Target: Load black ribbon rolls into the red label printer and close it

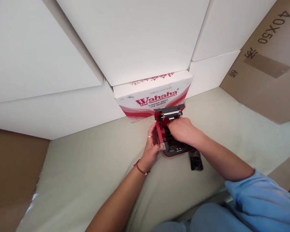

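Blue sleeve (pixel 258 201) nearest; printer (pixel 174 149) lies directly under right hand (pixel 183 130), fingers inside, grip hidden, can't tell; left hand (pixel 150 151) grips its left side, long axis roughly toward box (pixel 132 108).

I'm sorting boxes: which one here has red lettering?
The low white carton directly behind the red-and-black device. The brown cartons have dark print; the large white boxes show none.
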`<action>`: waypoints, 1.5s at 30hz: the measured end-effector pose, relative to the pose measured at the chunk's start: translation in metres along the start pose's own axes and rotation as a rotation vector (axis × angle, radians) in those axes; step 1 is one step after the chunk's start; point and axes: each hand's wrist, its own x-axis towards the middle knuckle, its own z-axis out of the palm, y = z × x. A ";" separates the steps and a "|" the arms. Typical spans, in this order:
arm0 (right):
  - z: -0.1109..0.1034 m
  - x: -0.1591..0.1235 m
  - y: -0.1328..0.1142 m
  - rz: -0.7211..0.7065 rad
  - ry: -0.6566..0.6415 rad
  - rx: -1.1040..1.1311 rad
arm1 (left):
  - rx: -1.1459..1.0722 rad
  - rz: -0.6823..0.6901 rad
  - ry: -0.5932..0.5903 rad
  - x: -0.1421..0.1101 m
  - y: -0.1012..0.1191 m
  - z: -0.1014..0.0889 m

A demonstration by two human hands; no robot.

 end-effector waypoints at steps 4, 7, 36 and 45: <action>0.000 -0.016 -0.002 0.039 0.031 0.012 | -0.011 -0.005 0.000 -0.001 0.001 0.001; -0.004 -0.054 0.010 0.015 0.153 0.137 | -0.022 -0.005 -0.002 -0.001 0.002 0.003; 0.106 -0.111 0.124 -0.036 0.130 0.577 | -0.008 -0.008 -0.015 0.000 0.005 0.000; -0.001 -0.127 0.110 -0.378 0.118 0.794 | -0.026 -0.011 -0.007 0.000 0.005 0.000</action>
